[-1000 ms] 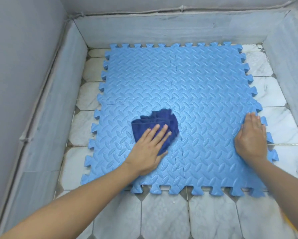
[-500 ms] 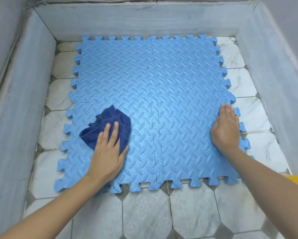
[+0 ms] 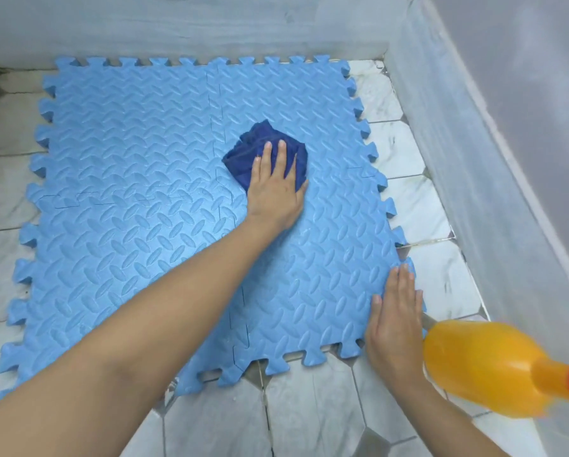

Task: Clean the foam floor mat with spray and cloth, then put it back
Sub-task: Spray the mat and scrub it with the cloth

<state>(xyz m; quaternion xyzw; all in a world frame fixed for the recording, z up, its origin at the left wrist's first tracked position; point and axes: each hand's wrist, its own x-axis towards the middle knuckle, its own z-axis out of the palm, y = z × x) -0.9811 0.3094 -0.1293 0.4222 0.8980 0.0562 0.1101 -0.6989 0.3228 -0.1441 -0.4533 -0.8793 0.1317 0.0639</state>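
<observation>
A light blue foam mat point(image 3: 138, 199) of interlocking tiles lies flat on the tiled floor. My left hand point(image 3: 275, 189) reaches across it and presses a bunched dark blue cloth point(image 3: 263, 143) onto the mat's right half, fingers spread over the cloth. Flat on the mat's near right corner rests my right hand point(image 3: 397, 321), palm down with fingers together, holding nothing. An orange spray bottle point(image 3: 487, 364) with a red top stands on the floor just right of that hand.
The white marble floor tiles point(image 3: 313, 410) show around the mat. Low grey walls close in at the back point(image 3: 191, 31) and along the right side point(image 3: 467, 179), leaving a narrow strip of floor on the right.
My left hand has swept the cloth from the mat's near left part over to its right half. The view has swung right, bringing the spray bottle into sight. My right hand stays on the mat's edge.
</observation>
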